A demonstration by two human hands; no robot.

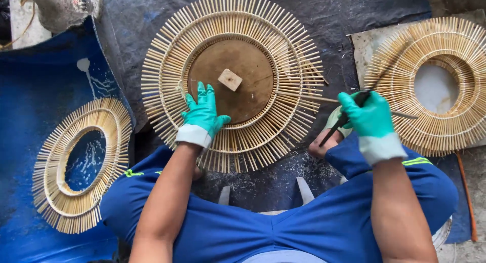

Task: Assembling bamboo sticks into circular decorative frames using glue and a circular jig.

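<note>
- on the dark ground sheet (354, 15) between the person's knees lies a large sunburst frame (233, 81) of thin bamboo sticks, flat, with a round brown board (253, 86) in its middle and a small pale wooden block (230, 79) on that board.
- left hand (202, 113), in a green glove, rests flat on the lower inner rings of the frame, fingers spread, pressing down and grasping nothing.
- right hand (369, 116), also gloved green, is clenched round a thin dark tool (336, 126) that slants down and to the left; a slim bamboo stick (400, 112) also runs through the fist, its left part reaching toward the frame's right edge.
- whether the tool's tip touches the stick i cannot tell; the fist hides that spot.
- judging by this, the step in hand is trimming or fitting a single stick at the frame's right rim while the other hand keeps the frame from shifting.
- the next move seems to call for a steady press on the rings and a careful line-up of the stick with the gaps between spokes.
- two more frames lie near: a smaller one (78, 164) on a blue sheet (30, 91) to the left, and another (430, 86) on a pale board (364, 43) to the right.
- blue trousers (304, 227) fill the lower view.
</note>
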